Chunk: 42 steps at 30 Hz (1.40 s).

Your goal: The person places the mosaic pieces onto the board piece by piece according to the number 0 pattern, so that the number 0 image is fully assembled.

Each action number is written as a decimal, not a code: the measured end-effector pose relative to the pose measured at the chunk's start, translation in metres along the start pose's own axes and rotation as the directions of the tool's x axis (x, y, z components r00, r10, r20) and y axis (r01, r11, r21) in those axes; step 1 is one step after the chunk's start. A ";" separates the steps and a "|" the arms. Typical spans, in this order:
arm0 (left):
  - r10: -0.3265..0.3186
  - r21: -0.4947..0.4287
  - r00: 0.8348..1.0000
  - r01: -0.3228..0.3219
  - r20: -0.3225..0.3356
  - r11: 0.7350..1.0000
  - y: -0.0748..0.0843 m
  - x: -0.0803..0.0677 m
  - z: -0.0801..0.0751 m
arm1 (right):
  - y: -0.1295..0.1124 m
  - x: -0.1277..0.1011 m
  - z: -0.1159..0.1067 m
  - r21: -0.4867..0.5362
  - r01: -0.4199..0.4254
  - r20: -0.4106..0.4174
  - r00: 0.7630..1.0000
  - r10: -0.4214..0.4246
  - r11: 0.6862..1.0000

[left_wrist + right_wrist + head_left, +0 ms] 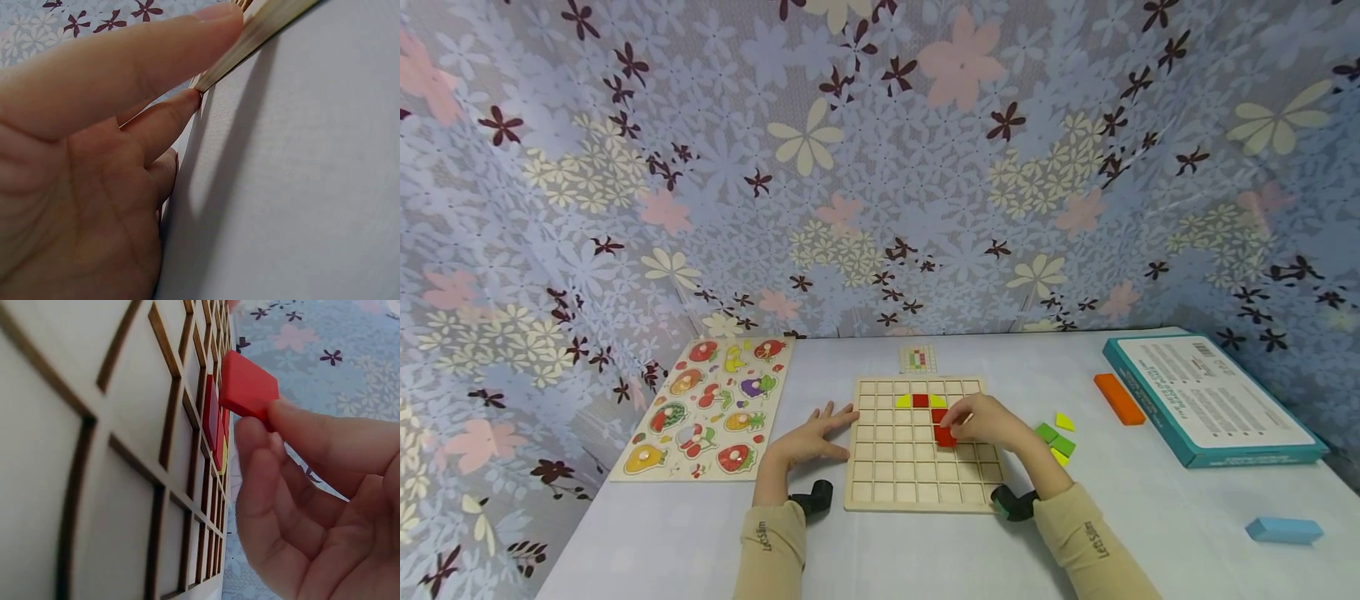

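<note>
While the left edge of a wooden grid board (895, 473) is touched by the left hand (811, 439), its fingers extended and nothing grasped, a red tile (945, 437) is seen in the head view pinched by the right hand (988, 422) over the board's right half. Farther off, a red square (921, 401) is flanked by two yellow pieces (903, 402). A small pattern card (917, 359) is placed beyond the far edge; green pieces (1055, 437) are scattered beside the right forearm. A fruit puzzle (730, 437) is laid at the left; an orange block (1119, 399), a teal box (1217, 400) and, nearer, a blue block (1285, 530) are set at the right. In the left wrist view, the board's edge is met by fingertips. In the right wrist view, the red tile is gripped between thumb and fingers, tilted and raised off the grid.
</note>
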State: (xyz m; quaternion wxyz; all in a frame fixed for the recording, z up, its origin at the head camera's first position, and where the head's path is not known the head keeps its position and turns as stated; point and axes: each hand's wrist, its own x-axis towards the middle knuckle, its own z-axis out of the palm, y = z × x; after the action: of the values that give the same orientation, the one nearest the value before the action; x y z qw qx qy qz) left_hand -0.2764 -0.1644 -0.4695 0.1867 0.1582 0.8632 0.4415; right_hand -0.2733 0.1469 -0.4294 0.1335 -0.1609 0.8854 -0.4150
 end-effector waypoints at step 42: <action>0.008 -0.001 1.000 -0.008 0.002 1.000 -0.002 0.001 0.000 | 0.003 -0.002 0.003 -0.105 0.043 0.065 0.997 -0.036 0.994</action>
State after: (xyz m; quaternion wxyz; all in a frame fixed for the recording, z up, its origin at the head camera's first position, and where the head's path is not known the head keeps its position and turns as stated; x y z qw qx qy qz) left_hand -0.2775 -0.1653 -0.4707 0.1859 0.1622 0.8621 0.4427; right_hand -0.2708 0.1469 -0.4333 0.1446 -0.1983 0.8983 -0.3644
